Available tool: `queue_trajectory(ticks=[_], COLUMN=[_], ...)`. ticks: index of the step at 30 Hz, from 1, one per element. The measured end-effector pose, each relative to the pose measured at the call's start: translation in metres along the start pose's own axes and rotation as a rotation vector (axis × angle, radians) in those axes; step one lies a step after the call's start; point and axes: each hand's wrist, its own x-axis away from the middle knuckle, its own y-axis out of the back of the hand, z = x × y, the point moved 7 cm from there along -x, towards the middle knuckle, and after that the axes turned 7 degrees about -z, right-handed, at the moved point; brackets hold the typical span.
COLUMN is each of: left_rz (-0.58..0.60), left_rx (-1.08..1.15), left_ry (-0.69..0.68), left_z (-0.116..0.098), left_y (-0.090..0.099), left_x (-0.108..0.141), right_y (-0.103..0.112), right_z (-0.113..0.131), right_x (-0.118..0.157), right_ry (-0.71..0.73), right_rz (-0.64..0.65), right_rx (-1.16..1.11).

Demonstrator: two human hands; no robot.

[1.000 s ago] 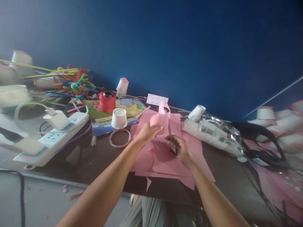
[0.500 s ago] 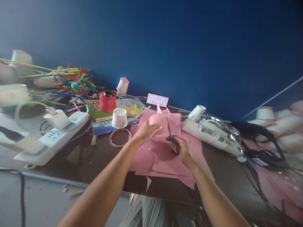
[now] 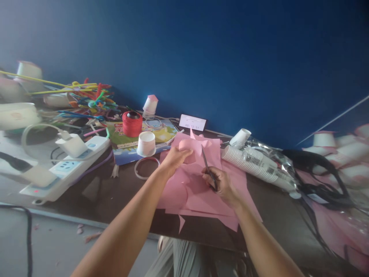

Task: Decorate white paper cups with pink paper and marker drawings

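Note:
Between thumb and fingers, my left hand (image 3: 176, 158) pinches a piece of pink paper (image 3: 193, 145) above a pile of pink sheets. My right hand (image 3: 221, 182) is closed around the handles of dark scissors (image 3: 208, 166), whose blades point away from me and lie at the right edge of the held piece. Whether the blades are parted is too small to tell. Beneath both hands spread the pink paper sheets (image 3: 201, 200), several overlapping. A small pink offcut (image 3: 181, 224) sits at their near edge.
Leftward stand a white paper cup (image 3: 146, 143), a red thread spool (image 3: 132, 125), a tape ring (image 3: 140, 174) and a power strip (image 3: 69, 163). Behind is a phone showing a timer (image 3: 192, 122). To the right lies a stack of paper cups (image 3: 253, 165) beside a black strap (image 3: 317, 161).
My left hand has moved slightly left with the pink paper, which is turned a little. The scissors have shifted slightly left at the tip.

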Motion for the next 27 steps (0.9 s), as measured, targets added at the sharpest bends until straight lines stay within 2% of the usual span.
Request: queue_trajectory(ticks=[3, 12, 27], left_rz=[0.063, 0.052, 0.068], left_rx=[-0.040, -0.285, -0.362], left_ry=[-0.021, -0.091, -0.112], left_z=[0.002, 0.004, 0.003], left_y=[-0.003, 0.000, 0.001], left_x=[-0.003, -0.005, -0.006], right_y=[-0.001, -0.001, 0.000], right_z=[-0.005, -0.013, -0.003], right_x=[0.000, -0.003, -0.001], right_ry=[-0.008, 0.016, 0.018], right_rz=[-0.007, -0.036, -0.017], right_rx=[-0.042, -0.004, 0.063])
